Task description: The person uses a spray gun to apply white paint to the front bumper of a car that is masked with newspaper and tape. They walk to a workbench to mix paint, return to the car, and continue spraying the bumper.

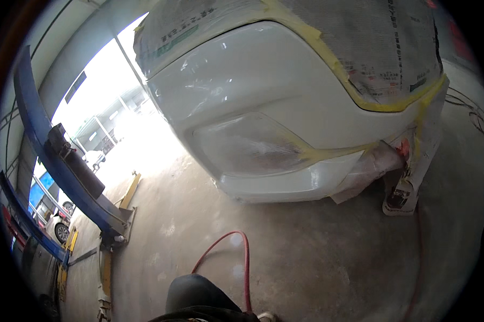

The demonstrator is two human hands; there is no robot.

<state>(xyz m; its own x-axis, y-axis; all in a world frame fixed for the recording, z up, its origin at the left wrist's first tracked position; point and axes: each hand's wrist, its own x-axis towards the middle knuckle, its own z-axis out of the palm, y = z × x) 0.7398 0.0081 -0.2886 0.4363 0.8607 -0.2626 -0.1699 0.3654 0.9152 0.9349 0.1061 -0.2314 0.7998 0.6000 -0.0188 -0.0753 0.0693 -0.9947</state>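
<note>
Neither of my hands shows in the head view. In front of me is the corner of a white car bumper (263, 80), glossy across its upper part. A dull, greyish sanded-looking patch (247, 145) lies in its lower recess. Yellow masking tape (333, 64) runs along the bumper's edge and holds printed masking paper (371, 43) over the bodywork above. More paper (368, 172) hangs at the lower right, by the wheel. At the bottom edge my dark-clothed knee (196, 292) is bent, with a red hose (246, 252) looping up beside it.
A blue lift post (64, 161) with a dark box stands at the left, and yellow lift arms (129, 192) lie near its base. Beyond it are parked cars (62, 228) and a bright doorway. Cables (470, 110) hang at the far right. The concrete floor (306, 257) is stained.
</note>
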